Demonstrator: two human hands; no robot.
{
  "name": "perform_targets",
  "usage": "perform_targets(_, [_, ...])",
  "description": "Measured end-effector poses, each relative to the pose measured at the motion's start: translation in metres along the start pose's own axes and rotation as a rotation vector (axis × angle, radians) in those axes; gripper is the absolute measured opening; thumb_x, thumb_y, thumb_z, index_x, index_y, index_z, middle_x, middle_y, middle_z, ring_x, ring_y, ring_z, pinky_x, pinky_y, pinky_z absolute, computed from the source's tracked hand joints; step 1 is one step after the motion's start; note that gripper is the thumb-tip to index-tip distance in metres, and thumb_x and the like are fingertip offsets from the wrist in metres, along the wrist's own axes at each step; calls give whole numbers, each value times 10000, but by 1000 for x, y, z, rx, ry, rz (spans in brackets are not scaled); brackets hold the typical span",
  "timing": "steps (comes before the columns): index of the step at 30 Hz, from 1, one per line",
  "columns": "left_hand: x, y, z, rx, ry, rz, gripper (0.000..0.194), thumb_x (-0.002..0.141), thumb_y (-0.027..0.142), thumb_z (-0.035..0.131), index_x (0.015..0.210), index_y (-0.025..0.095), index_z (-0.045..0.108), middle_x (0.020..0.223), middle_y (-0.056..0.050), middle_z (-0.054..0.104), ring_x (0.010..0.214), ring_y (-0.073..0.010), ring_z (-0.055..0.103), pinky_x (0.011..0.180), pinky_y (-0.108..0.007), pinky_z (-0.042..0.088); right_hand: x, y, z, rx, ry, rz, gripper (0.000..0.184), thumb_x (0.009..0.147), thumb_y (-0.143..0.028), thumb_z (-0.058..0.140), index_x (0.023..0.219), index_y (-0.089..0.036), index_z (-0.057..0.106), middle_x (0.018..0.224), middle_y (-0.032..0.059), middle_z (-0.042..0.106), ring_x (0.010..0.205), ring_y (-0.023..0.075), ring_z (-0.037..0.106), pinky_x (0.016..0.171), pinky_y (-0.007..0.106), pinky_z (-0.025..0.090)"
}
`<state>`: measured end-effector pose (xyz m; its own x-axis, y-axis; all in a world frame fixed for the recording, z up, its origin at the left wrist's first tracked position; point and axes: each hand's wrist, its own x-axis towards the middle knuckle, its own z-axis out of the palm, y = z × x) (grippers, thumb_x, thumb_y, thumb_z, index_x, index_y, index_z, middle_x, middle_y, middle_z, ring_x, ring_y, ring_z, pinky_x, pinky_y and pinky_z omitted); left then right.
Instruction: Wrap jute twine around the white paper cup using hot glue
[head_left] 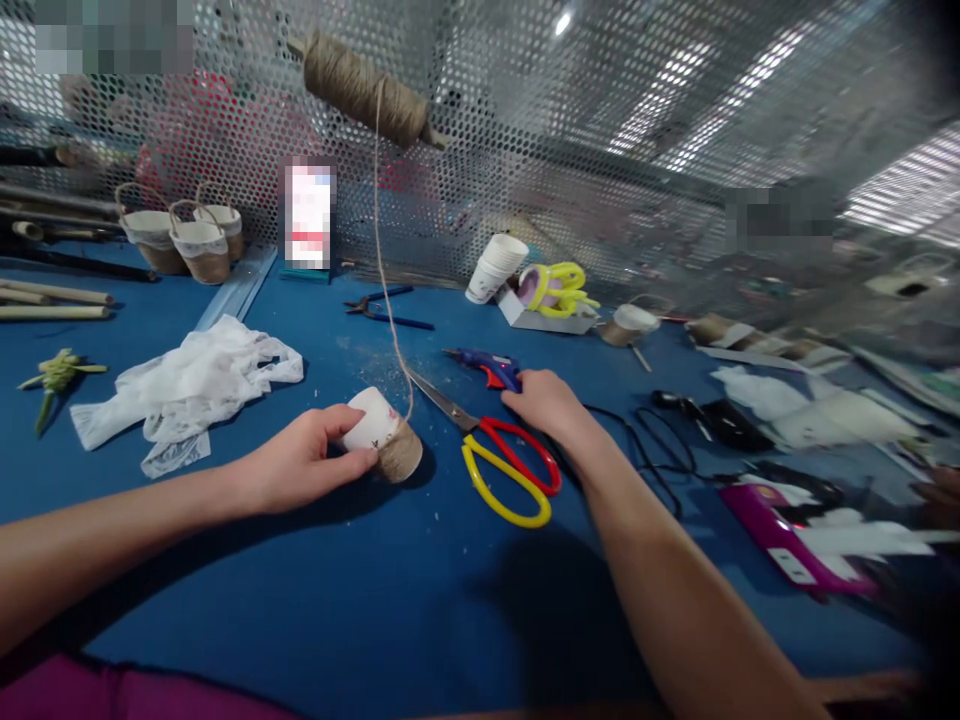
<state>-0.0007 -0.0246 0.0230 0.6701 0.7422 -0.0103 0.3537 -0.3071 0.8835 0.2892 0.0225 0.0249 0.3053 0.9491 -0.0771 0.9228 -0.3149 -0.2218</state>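
My left hand (307, 455) is closed on a white paper cup (369, 420), thumb and fingers around its white part. The cup lies tilted on its side, and brown twine (400, 458) is wound around its lower end. From there a strand rises to a twine spool (364, 88) mounted on the mesh. My right hand (551, 400) is wrapped around the rear of a blue glue gun (486, 368), whose nozzle points left. Between the hands lie scissors (510, 470) with one red and one yellow handle, blades partly apart.
Blue-handled pliers (390, 308) lie behind. White lace (191, 385) is heaped left, near several twine-wrapped baskets (199, 250) and a phone (308, 218). Stacked paper cups (496, 268) stand at the back. A black cord (660, 455) and a magenta box (787, 540) lie right.
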Motion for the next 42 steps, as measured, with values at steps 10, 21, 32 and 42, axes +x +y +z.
perform_targets(10, [3,0,-1,-128,58,-85,280,786,334,474,889,101,590,855,-65,625,796,-188,556,699,-283,437,-40,-13,-26,491,16,-34,313,784,-226,537,1077,-135,473,959,97,646,748,165,635,664,281,520])
perform_targets(21, [8,-9,-5,-326,50,-168,337,775,318,514,1003,76,566,976,-110,639,845,-198,588,764,-314,441,-96,-21,-36,712,-464,-359,212,769,-351,555,828,-156,613,445,-39,543,419,93,503,452,210,435])
perform_targets(32, [5,-9,-4,-206,24,-96,289,799,310,487,968,93,576,915,-83,639,774,-164,576,673,-265,442,-104,-32,-20,734,-473,-292,197,750,-371,551,796,-186,597,458,-45,512,407,91,473,401,202,413])
perform_targets(42, [1,-6,-3,10,75,-10,239,808,312,466,868,101,561,883,-86,591,809,-183,542,736,-307,431,-116,-28,-20,472,-201,-524,209,759,-349,528,610,-204,543,462,-14,511,385,107,471,342,225,397])
